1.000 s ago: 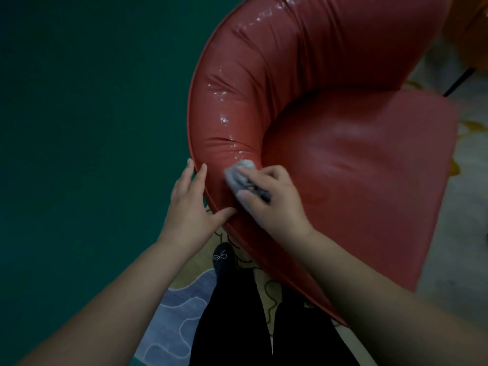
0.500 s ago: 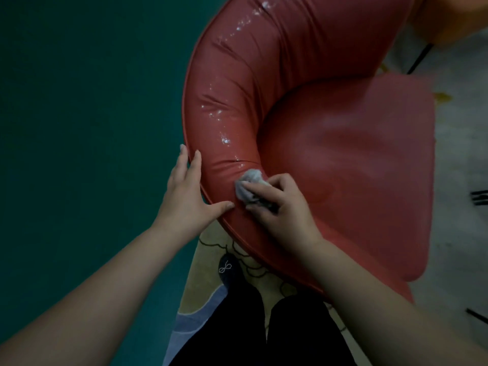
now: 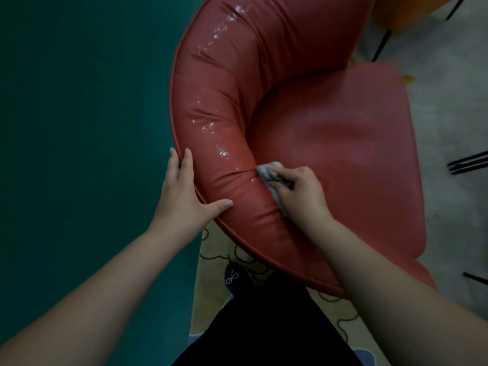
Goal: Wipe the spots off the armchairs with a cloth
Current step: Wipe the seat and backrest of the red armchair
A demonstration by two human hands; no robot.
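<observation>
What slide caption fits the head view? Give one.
Right hand wipes red armchair backrest with cloth; left hand steadies it.

My right hand (image 3: 298, 191) presses the grey cloth (image 3: 268, 172) into the red armchair (image 3: 330, 133); left hand (image 3: 184, 196) rests on its rim.

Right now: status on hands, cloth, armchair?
Right hand grips cloth, pressed on red armchair backrest. Left hand braces outer rim. White spots remain ahead. Nothing in the way.

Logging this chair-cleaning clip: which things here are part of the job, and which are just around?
In the job: red armchair, white spots, grey cloth, right hand, left hand.

Just around: orange chair, patterned rug, green floor.
</observation>
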